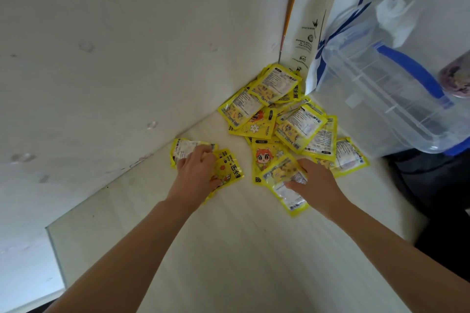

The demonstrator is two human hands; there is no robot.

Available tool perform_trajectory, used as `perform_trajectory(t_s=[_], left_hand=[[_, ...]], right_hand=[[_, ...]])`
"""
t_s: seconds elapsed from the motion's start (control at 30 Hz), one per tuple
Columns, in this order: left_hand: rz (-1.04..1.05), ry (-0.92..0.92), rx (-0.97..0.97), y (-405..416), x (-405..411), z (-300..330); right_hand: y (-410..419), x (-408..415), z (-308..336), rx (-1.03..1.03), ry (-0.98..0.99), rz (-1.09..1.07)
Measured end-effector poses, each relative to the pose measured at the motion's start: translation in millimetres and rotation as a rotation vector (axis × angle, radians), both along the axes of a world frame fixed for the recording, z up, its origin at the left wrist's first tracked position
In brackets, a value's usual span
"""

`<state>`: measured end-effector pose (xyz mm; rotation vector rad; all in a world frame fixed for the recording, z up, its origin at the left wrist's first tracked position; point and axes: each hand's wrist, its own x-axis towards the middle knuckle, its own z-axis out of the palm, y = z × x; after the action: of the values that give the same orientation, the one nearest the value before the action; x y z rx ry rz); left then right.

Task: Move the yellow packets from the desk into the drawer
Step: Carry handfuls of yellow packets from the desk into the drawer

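Reaching onto the desk (229, 249), the left hand (197, 175) presses curled fingers on two glossy packets (229, 168) at frame centre; the right hand (315, 183) pinches another packet (282, 185) at the pile's (284, 119) lower edge. The crinkly yellow heap spreads toward the corner, beside a clear plastic bin (396, 99) and white bag (338, 7) at upper right.
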<state>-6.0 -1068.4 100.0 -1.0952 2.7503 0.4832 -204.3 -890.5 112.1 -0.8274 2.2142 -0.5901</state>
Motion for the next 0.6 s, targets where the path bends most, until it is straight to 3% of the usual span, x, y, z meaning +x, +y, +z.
perform_trajectory(t_s=[0.13, 0.23, 0.43, 0.6], left_hand=[[0.088, -0.139, 0.096, -8.8, 4.1, 3.6], [0.081, -0.109, 0.147, -20.4, 15.0, 6.5], [0.019, -0.123, 0.034, -48.2, 18.9, 13.2], [-0.036, -0.114, 0.029, -58.6, 14.1, 10.3]], right_hand=[[-3.2, 2.0, -5.8, -0.054, -0.332, -0.375], [-6.7, 3.7, -8.3, -0.087, -0.428, -0.549], [-20.6, 16.5, -12.6, -0.095, -0.370, -0.586], [-25.8, 21.7, -16.5, -0.065, -0.155, -0.557]])
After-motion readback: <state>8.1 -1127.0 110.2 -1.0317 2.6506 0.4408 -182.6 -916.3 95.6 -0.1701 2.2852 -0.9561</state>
